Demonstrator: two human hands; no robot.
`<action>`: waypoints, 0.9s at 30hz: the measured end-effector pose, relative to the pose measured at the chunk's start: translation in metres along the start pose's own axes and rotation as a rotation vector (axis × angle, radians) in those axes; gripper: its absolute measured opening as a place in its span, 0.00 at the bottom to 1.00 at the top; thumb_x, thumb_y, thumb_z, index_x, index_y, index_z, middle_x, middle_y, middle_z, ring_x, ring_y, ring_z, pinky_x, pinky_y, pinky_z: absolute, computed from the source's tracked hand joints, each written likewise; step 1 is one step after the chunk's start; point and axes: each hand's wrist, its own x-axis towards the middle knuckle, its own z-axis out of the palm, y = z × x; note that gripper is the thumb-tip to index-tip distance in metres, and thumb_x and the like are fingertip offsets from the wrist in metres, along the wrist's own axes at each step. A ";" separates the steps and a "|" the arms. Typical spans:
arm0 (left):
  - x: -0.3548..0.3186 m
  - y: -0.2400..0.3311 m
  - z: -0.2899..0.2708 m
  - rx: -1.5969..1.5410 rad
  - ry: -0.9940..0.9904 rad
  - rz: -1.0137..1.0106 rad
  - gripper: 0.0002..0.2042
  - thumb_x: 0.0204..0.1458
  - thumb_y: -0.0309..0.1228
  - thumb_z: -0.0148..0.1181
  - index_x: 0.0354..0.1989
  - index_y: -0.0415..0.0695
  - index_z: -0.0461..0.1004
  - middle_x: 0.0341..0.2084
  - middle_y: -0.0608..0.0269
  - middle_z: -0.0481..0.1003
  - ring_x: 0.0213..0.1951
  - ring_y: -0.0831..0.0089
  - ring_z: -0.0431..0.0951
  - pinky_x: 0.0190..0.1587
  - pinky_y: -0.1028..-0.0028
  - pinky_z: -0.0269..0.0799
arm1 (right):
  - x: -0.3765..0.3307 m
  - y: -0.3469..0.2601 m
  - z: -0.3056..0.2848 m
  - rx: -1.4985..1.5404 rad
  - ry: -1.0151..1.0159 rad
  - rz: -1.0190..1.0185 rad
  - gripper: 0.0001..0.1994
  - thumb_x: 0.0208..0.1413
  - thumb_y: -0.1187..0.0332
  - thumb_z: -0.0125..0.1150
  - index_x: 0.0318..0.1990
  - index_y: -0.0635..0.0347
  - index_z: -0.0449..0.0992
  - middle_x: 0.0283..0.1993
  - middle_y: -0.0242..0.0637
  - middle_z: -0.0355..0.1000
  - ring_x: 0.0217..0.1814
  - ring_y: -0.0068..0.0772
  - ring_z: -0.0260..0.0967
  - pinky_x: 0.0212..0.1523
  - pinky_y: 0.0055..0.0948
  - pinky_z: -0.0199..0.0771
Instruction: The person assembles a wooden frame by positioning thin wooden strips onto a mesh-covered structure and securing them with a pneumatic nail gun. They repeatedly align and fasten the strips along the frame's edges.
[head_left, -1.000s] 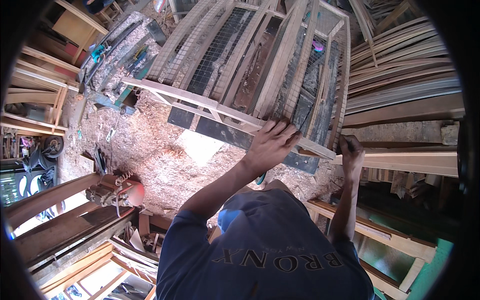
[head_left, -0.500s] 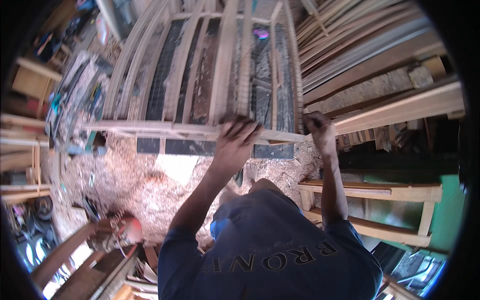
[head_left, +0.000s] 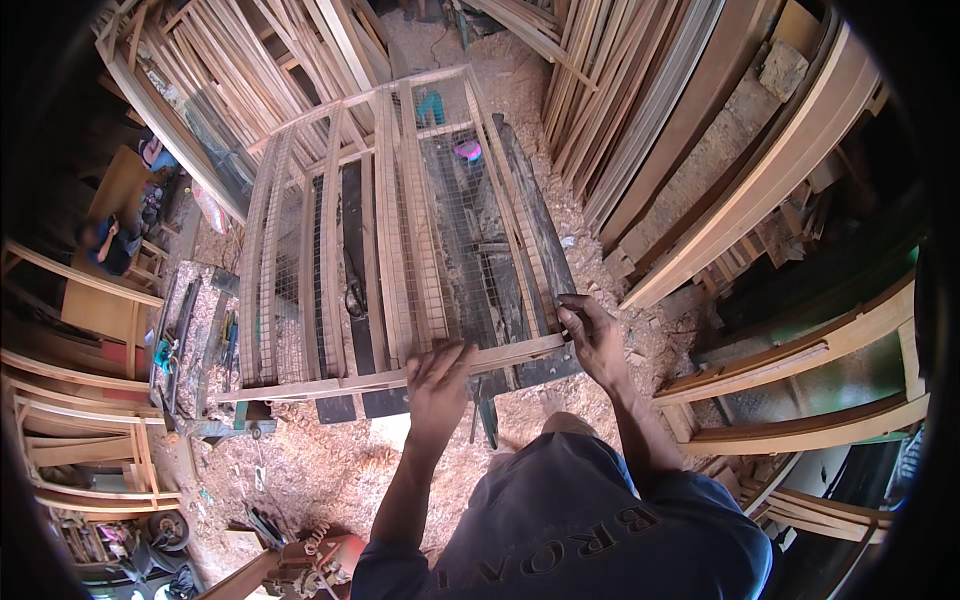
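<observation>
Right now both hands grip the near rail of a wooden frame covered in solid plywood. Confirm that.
Not quite. Both the left hand and right hand do grip the wooden frame at its near rail, but the head view shows wire mesh between the slats, not solid plywood.

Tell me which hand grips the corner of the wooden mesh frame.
The right hand: it wraps the wooden mesh frame's near right corner, whereas the left hand rests mid-rail.

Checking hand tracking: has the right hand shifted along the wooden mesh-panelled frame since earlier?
No. The right hand still grips the wooden mesh-panelled frame at its right corner.
</observation>
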 end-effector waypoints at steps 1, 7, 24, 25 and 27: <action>0.000 0.000 0.000 0.013 0.014 0.014 0.19 0.48 0.19 0.60 0.49 0.45 0.83 0.49 0.62 0.81 0.51 0.66 0.79 0.53 0.62 0.64 | -0.007 0.003 -0.001 -0.004 -0.004 -0.050 0.17 0.68 0.59 0.61 0.52 0.64 0.81 0.47 0.44 0.80 0.45 0.31 0.78 0.46 0.32 0.79; 0.003 0.004 -0.003 0.010 0.017 -0.001 0.21 0.45 0.15 0.62 0.49 0.44 0.82 0.47 0.62 0.81 0.50 0.68 0.80 0.51 0.67 0.66 | -0.016 0.013 -0.006 0.082 -0.121 0.056 0.15 0.64 0.64 0.66 0.52 0.63 0.80 0.46 0.44 0.82 0.48 0.34 0.81 0.49 0.34 0.80; 0.007 0.007 -0.002 0.092 0.011 0.003 0.16 0.51 0.17 0.63 0.48 0.47 0.85 0.48 0.66 0.83 0.52 0.70 0.82 0.49 0.70 0.66 | 0.054 0.021 -0.024 0.010 -0.278 -0.511 0.13 0.58 0.66 0.71 0.51 0.50 0.83 0.53 0.33 0.79 0.56 0.35 0.76 0.57 0.36 0.77; 0.007 0.008 -0.002 0.067 0.009 -0.004 0.17 0.51 0.17 0.62 0.48 0.47 0.84 0.48 0.66 0.83 0.52 0.70 0.82 0.49 0.70 0.67 | 0.060 0.021 -0.026 0.061 -0.425 -0.538 0.14 0.52 0.62 0.75 0.47 0.45 0.85 0.55 0.30 0.78 0.65 0.39 0.71 0.67 0.41 0.67; 0.008 0.008 -0.002 0.061 0.010 -0.005 0.18 0.47 0.16 0.62 0.47 0.46 0.84 0.46 0.63 0.83 0.51 0.66 0.82 0.50 0.67 0.70 | 0.066 0.025 -0.023 -0.104 -0.547 -0.781 0.13 0.50 0.59 0.76 0.43 0.45 0.85 0.55 0.29 0.78 0.65 0.38 0.71 0.68 0.44 0.65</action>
